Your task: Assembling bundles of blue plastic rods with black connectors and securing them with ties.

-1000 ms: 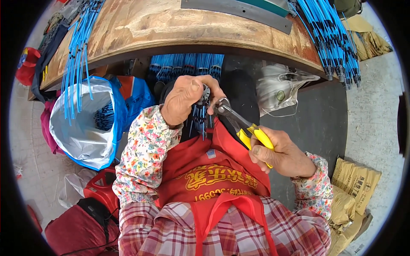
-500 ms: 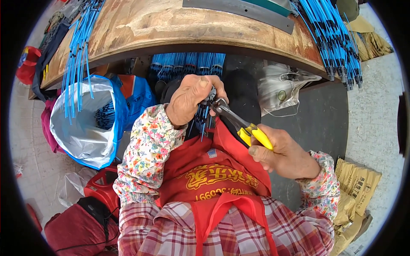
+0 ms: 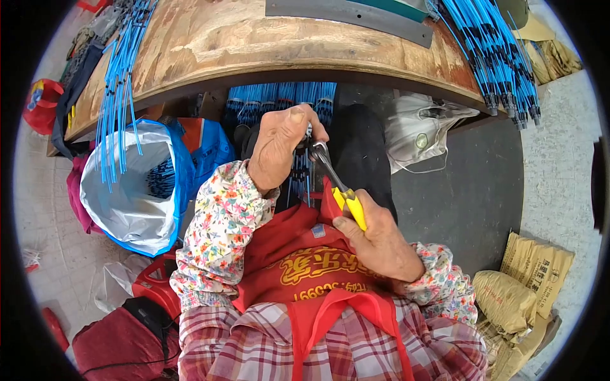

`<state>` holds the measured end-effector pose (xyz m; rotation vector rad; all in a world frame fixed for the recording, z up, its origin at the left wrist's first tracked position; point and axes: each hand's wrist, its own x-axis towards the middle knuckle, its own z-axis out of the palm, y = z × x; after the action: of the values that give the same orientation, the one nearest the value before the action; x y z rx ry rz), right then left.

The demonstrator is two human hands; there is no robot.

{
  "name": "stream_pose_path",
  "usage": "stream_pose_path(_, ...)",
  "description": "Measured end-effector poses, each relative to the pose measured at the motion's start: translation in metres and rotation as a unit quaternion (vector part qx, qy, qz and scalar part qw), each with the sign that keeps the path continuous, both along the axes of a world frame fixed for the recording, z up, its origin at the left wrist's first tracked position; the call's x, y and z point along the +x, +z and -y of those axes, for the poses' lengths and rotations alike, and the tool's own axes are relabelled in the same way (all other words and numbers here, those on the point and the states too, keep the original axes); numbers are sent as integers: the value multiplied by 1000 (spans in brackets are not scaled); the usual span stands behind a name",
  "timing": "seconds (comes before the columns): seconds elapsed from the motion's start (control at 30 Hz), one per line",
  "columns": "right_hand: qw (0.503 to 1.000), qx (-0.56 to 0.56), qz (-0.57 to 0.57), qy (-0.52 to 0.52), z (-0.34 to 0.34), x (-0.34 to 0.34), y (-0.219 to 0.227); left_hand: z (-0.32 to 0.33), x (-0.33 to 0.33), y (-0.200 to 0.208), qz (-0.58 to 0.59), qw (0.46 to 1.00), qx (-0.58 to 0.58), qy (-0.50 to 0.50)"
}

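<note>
My left hand (image 3: 279, 143) is closed around a bundle of thin blue rods or tubes with black fittings (image 3: 300, 170), which hangs over my lap. Yellow-handled pliers (image 3: 351, 206) are gripped in my right hand (image 3: 379, 240), its fingers wrapped round the handles. The metal jaws of the pliers meet the bundle's upper end beside my left fingers. What exactly the jaws bite on is hidden by those fingers.
Ahead is a worn wooden table (image 3: 254, 47) with a metal bar (image 3: 349, 14). Blue rods overhang it at left (image 3: 121, 76) and right (image 3: 492, 57). An open blue-and-white bag (image 3: 95, 197) stands left; a white bag (image 3: 419, 130) hangs right. Paper sacks (image 3: 534, 273) lie on the floor.
My right hand has moved left and slightly down with the pliers, whose handles now stand steeper and closer together. My left hand keeps its hold, almost in place.
</note>
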<state>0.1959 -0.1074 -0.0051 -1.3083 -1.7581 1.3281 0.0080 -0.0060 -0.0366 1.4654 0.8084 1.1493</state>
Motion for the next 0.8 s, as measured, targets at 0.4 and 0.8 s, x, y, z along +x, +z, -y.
stream_pose_path(0.4,976,-153,42,150,-33,44,54,6,-1,6,-15,995,34,-92)
stream_pose_path(0.8,986,88,58,132,-68,35,47,4,-9,2,-51,985,84,142)
